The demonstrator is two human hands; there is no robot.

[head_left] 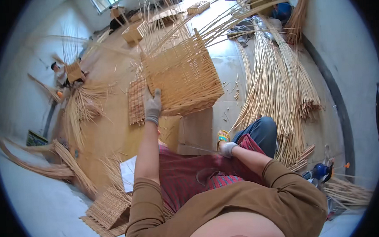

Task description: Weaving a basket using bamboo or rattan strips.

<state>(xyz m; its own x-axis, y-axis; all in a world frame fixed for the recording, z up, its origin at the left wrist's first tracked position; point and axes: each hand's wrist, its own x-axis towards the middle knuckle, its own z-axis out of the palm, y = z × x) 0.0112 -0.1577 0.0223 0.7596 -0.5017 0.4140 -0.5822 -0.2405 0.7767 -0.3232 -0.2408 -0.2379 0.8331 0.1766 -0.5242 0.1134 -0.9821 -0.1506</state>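
Note:
My gloved left hand [152, 106] grips the lower left edge of a square woven basket [181, 73], raised in front of me and tilted, with long loose strands rising from its top. My gloved right hand [228, 149] is low over the maroon apron [187, 168] on my lap, beside my sandalled foot [222, 138], its fingers curled; what they hold, if anything, is too small to tell. A flat woven piece [137, 99] lies on the floor behind the basket's left side.
Long pale strand bundles [271, 82] lie along the right wall, near a blue object [320, 171]. More strands [84, 105] and woven panels [109, 207] lie at left. A co-worker [60, 75] handles a woven piece by the left wall; another person [115, 18] is farther back.

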